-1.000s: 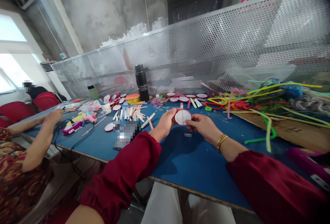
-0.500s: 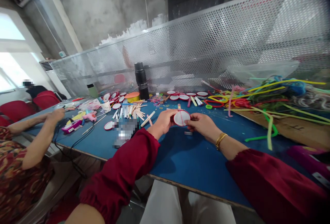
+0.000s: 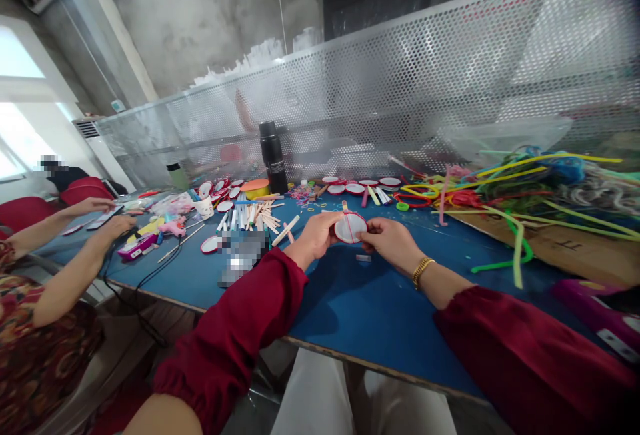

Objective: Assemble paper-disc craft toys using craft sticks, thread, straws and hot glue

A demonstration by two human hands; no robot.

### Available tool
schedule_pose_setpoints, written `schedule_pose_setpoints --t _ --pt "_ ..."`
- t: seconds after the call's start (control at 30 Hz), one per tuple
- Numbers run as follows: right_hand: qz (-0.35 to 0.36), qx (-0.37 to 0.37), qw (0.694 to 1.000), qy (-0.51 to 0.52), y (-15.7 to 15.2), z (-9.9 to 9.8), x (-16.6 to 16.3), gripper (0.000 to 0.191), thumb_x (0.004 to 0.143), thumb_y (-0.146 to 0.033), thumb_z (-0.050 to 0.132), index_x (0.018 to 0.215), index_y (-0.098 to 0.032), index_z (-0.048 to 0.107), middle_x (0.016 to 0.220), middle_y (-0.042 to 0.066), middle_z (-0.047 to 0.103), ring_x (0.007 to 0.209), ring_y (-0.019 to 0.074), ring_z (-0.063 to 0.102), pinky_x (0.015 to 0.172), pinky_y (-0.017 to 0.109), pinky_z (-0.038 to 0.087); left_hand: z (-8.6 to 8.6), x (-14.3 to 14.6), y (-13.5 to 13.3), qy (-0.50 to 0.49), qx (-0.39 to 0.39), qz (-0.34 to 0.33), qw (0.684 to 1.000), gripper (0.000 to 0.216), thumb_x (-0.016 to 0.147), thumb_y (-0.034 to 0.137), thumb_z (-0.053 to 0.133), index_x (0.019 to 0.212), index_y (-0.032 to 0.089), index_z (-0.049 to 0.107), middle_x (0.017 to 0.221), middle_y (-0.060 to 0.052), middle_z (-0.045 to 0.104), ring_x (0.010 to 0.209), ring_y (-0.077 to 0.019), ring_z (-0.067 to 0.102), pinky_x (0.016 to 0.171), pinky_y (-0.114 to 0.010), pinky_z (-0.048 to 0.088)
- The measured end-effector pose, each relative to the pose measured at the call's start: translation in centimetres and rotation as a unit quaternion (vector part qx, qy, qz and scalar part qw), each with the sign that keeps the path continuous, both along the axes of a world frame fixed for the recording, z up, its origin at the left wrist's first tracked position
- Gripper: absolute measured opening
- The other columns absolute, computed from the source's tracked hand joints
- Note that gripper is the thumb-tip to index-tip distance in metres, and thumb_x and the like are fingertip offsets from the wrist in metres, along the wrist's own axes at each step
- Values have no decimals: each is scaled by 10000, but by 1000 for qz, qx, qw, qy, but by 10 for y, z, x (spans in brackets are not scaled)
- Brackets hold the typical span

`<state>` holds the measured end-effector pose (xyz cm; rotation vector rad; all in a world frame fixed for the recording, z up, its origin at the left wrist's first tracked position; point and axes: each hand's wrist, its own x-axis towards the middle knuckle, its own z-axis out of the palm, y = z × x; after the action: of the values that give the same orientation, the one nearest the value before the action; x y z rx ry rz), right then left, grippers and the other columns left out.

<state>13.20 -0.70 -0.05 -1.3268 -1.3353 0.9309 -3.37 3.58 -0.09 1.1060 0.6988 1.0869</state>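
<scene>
Between both hands, above the blue table [image 3: 370, 321], is a small white disc [image 3: 349, 229] with a red rim. A thin red line crosses its face, and a short stick end [image 3: 345, 205] shows at its top. My left hand [image 3: 320, 235] is closed on the disc's left edge. The fingers of my right hand [image 3: 387, 238] pinch its lower right edge. Just below the disc lies a small pale rectangular piece [image 3: 363, 258], apart from both hands. Some of my fingertips are hidden behind the disc.
Several red-rimmed discs [image 3: 355, 189], markers and sticks [image 3: 267, 215] lie around a black bottle [image 3: 273, 158]. Colourful pipe cleaners [image 3: 517, 248] sit on cardboard [image 3: 565, 241] at right. A perforated metal screen [image 3: 400, 95] stands behind. A co-worker's hands [image 3: 117, 225] are at left near a phone [image 3: 105, 217].
The disc has turned slightly in my hands, its red line now more slanted. At left, the co-worker's hands have moved apart, showing a phone between them.
</scene>
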Motion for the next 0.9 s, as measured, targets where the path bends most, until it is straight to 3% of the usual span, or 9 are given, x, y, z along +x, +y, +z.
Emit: schedule_pose_setpoints --t 0.4,0.67,0.9 --pt "-4 9 1000 12 1 0 -1 168 698 -82 775 650 -206 673 574 -22 674 499 133 634 494 223 520 12 -1 -11 2 -8 18 1000 243 759 276 731 946 132 791 935 -89 768 760 -183 664 720 -326 560" --pt "-5 -17 1000 24 0 3 -2 173 693 -87 779 639 -197 657 554 -28 657 484 117 621 464 198 515 8 0 -10 -18 -11 -6 1000 273 808 315 746 999 122 779 938 -100 768 748 -169 661 722 -311 558" --pt "11 -41 998 52 1 0 -3 218 681 -165 857 765 -182 656 637 13 698 508 135 648 441 211 512 2 -1 -8 71 1 27 997 281 796 290 800 1019 125 750 939 -83 742 772 -168 657 823 -363 560"
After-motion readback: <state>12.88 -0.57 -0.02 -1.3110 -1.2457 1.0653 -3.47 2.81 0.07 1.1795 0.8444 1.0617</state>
